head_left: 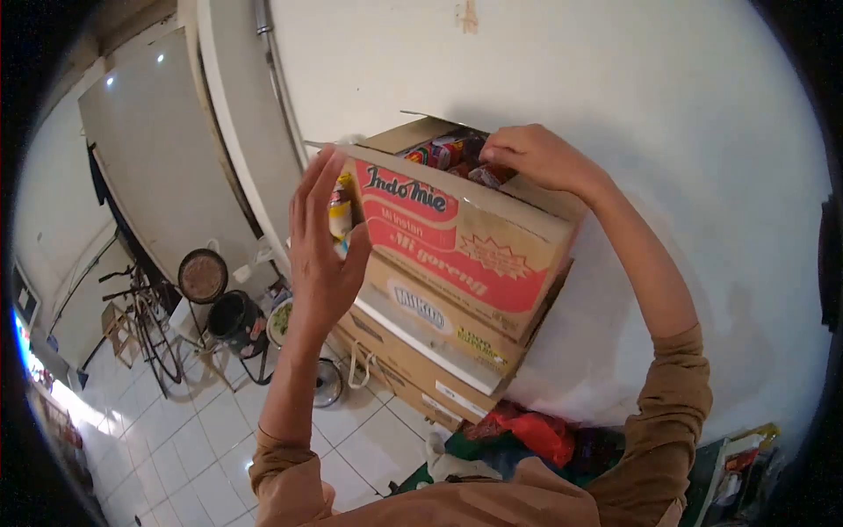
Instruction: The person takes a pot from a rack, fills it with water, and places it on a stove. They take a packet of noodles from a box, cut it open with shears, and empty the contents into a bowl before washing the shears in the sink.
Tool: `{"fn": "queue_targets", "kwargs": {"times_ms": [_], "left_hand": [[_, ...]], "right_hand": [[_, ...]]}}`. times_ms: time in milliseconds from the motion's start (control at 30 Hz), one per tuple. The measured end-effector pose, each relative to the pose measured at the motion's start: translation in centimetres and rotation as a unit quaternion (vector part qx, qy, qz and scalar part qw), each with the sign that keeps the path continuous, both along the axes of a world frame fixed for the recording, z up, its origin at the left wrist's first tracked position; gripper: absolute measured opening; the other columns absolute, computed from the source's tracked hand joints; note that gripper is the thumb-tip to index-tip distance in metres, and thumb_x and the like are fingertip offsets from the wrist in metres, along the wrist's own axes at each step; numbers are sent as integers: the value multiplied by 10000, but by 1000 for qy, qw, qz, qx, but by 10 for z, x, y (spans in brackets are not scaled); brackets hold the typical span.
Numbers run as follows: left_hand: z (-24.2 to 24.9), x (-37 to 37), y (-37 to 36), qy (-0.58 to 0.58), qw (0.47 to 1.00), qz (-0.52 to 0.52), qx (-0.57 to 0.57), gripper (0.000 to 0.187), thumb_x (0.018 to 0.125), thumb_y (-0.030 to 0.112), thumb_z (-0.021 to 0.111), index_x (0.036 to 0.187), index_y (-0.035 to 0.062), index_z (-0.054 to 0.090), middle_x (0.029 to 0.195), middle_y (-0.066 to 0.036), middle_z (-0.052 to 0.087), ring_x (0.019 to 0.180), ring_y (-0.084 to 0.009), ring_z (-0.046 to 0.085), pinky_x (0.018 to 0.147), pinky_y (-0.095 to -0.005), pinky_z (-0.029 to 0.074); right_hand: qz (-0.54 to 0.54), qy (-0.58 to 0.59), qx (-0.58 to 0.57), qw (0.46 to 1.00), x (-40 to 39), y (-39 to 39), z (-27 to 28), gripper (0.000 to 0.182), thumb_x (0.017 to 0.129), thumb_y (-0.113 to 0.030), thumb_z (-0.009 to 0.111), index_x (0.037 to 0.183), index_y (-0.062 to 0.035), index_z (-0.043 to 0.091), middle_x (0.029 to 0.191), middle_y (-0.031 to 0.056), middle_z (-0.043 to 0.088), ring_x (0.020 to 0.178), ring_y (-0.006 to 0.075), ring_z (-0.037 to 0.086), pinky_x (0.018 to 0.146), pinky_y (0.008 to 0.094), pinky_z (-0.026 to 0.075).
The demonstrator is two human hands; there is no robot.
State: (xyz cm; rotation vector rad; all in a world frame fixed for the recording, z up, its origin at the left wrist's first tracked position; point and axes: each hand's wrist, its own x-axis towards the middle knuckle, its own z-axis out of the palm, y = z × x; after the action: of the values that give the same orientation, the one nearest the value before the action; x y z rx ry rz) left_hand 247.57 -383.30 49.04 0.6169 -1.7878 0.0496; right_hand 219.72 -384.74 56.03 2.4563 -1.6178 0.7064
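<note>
An open Indomie cardboard box [492, 228] stands on top of other boxes, with red and colourful packets [443, 154] showing inside. My left hand [320, 241] is at its left side, fingers stretched upward and thumb apart, the fingertips by the top left corner. A yellow-and-white container [340, 211] shows between that hand and the box. Over the right part of the opening is my right hand [536, 158], its fingers curled together near the packets. Whether anything is pinched in them cannot be made out.
Below sits a Milkita carton [421, 303] on more cardboard boxes [395, 373]. A white wall [632, 105] rises behind. On the tiled floor [193, 439] at left are a black bucket [235, 321], a round pan [202, 274] and a bicycle [145, 329]. A red plastic bag [540, 435] lies below right.
</note>
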Motion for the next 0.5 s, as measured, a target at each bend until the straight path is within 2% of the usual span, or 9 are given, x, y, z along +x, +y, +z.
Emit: {"fn": "queue_targets", "kwargs": {"times_ms": [67,133,167,233,300,367,433,467,500], "left_hand": [[8,-8,-19,-42,997,21,-60,595,702,-27,558,1258,100,388,1318,-122,379,1261,-288,298,1014,-451,281],[13,-13,-41,-176,972,107,-113,536,663,-25,588,1169,112,482,1240,-116,459,1218,-299,366,1026,-475,259],[10,-13,-55,-177,971,102,-122,536,663,-25,588,1169,112,482,1240,-116,459,1218,-299,366,1026,-475,259],[-14,-6,-74,-235,968,18,-84,429,641,-27,593,1044,117,560,1116,-78,549,1122,-281,474,1029,-486,247],[-33,-11,-79,-199,971,-2,-133,371,629,-26,585,974,113,584,1019,-55,589,1008,-262,552,999,-485,292],[-52,-16,-92,-176,972,-14,-157,359,634,-18,596,970,108,585,1018,-55,584,993,-243,553,981,-470,315],[-67,-20,-100,-153,972,-30,-174,347,639,-10,606,966,103,586,1017,-54,579,977,-224,555,963,-455,337],[-71,-23,-104,-132,974,-48,-180,334,653,-10,601,966,105,586,1019,-61,579,967,-228,557,951,-451,350],[-75,-23,-109,-112,974,-66,-188,321,667,-11,595,965,108,585,1021,-68,578,956,-232,559,938,-447,363]], "right_hand": [[-35,109,87,990,1,-31,-1,244,839,-184,475,981,-30,601,904,160,610,845,294,572,758,360,444],[-42,147,109,982,6,-42,1,246,813,-141,466,989,-34,601,923,169,606,865,303,572,760,376,441],[-44,184,133,973,7,-48,2,261,788,-98,456,997,-39,601,941,179,602,885,313,571,762,393,439],[-51,205,147,966,5,-60,1,320,732,-53,452,1018,-44,596,960,187,597,903,330,564,777,405,436],[-37,253,214,943,7,-62,5,331,726,-63,462,1033,-41,586,941,189,600,903,336,562,787,401,435],[-37,256,223,940,2,-75,-4,337,718,-74,490,1039,-47,588,949,183,596,908,344,559,805,402,438],[86,252,134,954,5,-77,-10,315,712,-82,519,1014,-40,598,976,174,587,907,355,557,809,417,446],[10,305,205,930,6,-76,-11,309,678,-53,568,986,-27,585,962,147,579,895,334,561,793,401,463],[2,302,208,930,9,-79,-13,309,678,-53,568,986,-27,585,962,147,579,895,334,561,793,401,463]]}}
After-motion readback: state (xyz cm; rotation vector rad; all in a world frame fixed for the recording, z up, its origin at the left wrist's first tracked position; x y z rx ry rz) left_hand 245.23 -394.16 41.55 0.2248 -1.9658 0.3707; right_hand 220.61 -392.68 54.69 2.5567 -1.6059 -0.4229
